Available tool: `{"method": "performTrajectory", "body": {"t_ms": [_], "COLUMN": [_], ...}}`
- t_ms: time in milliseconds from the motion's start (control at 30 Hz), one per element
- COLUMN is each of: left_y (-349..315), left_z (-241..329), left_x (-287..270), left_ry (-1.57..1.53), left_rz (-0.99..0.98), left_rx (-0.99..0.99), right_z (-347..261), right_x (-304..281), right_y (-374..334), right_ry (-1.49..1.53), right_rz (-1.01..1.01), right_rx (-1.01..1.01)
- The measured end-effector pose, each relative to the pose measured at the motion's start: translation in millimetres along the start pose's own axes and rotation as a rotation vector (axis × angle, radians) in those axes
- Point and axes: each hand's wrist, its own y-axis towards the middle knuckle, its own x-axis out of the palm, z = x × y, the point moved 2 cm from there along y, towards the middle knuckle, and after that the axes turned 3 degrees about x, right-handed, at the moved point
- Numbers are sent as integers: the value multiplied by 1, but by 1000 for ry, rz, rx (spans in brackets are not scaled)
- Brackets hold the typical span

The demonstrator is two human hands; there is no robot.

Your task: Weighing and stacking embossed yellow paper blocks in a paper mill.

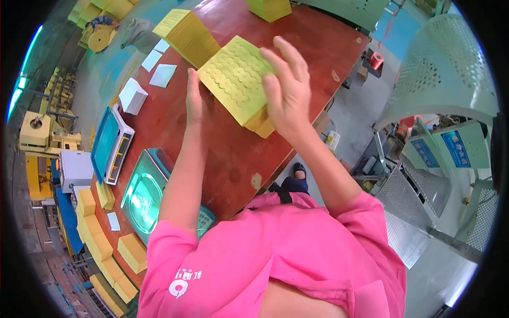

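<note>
A thick stack of yellow paper sheets [236, 71], its top sheet marked with rows of curved cuts, stands on the red table in front of me. My left hand [195, 98] is open and held edge-up, its fingers straight, beside the stack's left side. At the right side is my right hand [289, 87], open with fingers apart. Its thumb and fingertips are at the stack's right edge, and I cannot tell how firmly they touch. The lower sheets at the near corner jut out unevenly. A second tall yellow stack [185, 37] stands just behind, to the left.
On the red table [238, 164] at left are a scale with a shiny pan [143, 196], a blue-topped scale [106, 146], white paper pieces [163, 75] and yellow blocks [98, 238]. Another yellow stack [269, 8] stands at the far edge. A perforated metal guard [440, 69] is at right.
</note>
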Motion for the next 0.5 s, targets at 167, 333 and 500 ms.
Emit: {"method": "performTrajectory", "body": {"t_ms": [167, 333, 500], "left_y": [6, -14, -94], "left_z": [-3, 4, 21], "left_x": [19, -14, 18], "left_ry": [117, 96, -61], "left_rz": [155, 168, 455], "left_rx": [153, 105, -400], "right_z": [24, -1, 38], "right_x": [15, -12, -48], "right_y": [-3, -8, -113], "right_ry": [-24, 142, -38], "right_rz": [59, 77, -418], "right_rx": [75, 132, 451]}}
